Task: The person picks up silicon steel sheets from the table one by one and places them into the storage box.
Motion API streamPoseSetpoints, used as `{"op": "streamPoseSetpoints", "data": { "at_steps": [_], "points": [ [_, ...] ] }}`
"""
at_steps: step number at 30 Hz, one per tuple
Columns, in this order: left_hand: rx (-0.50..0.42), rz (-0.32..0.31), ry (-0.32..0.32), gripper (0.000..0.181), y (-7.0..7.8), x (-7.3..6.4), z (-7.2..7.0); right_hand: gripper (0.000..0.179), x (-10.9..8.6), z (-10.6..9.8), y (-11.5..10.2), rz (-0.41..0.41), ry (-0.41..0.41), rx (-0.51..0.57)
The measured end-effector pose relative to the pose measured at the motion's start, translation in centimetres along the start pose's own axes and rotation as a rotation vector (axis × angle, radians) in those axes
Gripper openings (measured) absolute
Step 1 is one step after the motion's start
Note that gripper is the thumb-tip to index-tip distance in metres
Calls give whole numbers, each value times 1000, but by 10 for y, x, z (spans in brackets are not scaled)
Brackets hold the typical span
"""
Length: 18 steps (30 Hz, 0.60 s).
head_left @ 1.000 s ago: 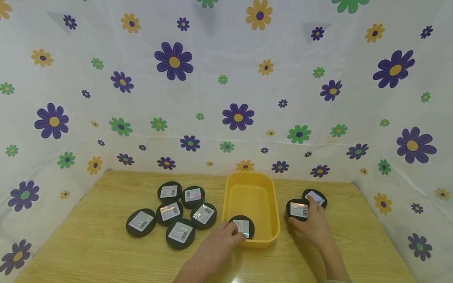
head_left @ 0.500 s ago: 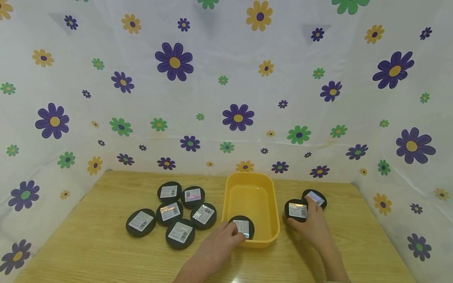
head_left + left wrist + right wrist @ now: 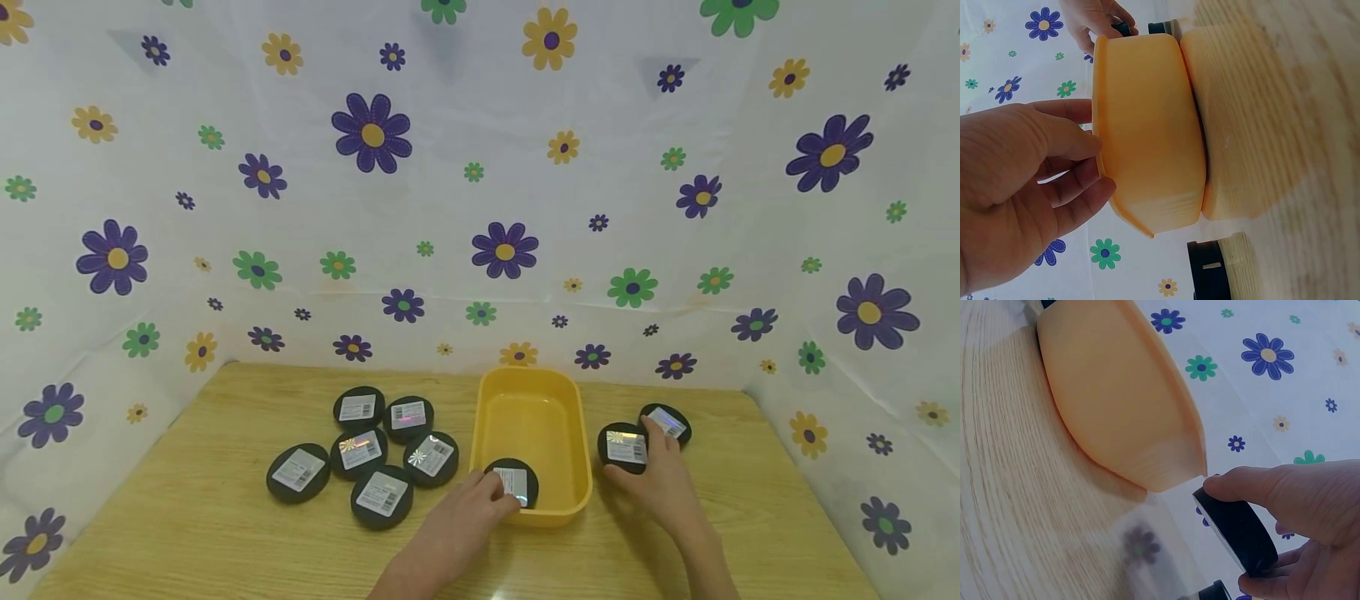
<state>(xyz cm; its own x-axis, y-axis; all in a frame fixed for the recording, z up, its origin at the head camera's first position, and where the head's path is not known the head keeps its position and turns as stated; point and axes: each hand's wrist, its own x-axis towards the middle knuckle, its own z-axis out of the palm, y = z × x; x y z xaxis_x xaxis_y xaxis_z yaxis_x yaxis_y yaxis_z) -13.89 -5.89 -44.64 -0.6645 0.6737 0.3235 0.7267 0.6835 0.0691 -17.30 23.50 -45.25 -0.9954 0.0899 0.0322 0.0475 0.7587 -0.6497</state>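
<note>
At the near-left corner of the yellow tray (image 3: 585, 467), my left hand (image 3: 457, 518) reaches over the rim and grips a flat black round container (image 3: 519, 482) with a white label. The left wrist view shows those fingers curled over the rim; the container is hidden behind the tray's wall. To the right of the tray, my right hand (image 3: 663, 483) pinches another black round container (image 3: 626, 447) by its edge. In the right wrist view, that container (image 3: 1238, 531) is tilted between thumb and fingers near the tray's corner. A further labelled container (image 3: 667, 421) lies just behind the right hand's fingers.
Several similar black containers (image 3: 382, 497) lie label up in a loose group on the wooden table (image 3: 225, 533), left of the tray. A white flower-patterned cloth (image 3: 435, 200) hangs behind the table and along both sides.
My right hand has shifted slightly left with its container, towards the tray. The left hand, its container and the tray stay in place.
</note>
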Motion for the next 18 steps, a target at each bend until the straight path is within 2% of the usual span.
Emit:
{"op": "streamPoseSetpoints", "data": {
  "at_steps": [10, 18],
  "points": [
    [-3, 5, 11, 28, -1, 0, 3, 98, -7, -6, -13, 16, -7, -11],
    [-9, -1, -3, 29, -1, -1, 2, 99, -10, -9, -21, -11, 10, -35]
  ]
}}
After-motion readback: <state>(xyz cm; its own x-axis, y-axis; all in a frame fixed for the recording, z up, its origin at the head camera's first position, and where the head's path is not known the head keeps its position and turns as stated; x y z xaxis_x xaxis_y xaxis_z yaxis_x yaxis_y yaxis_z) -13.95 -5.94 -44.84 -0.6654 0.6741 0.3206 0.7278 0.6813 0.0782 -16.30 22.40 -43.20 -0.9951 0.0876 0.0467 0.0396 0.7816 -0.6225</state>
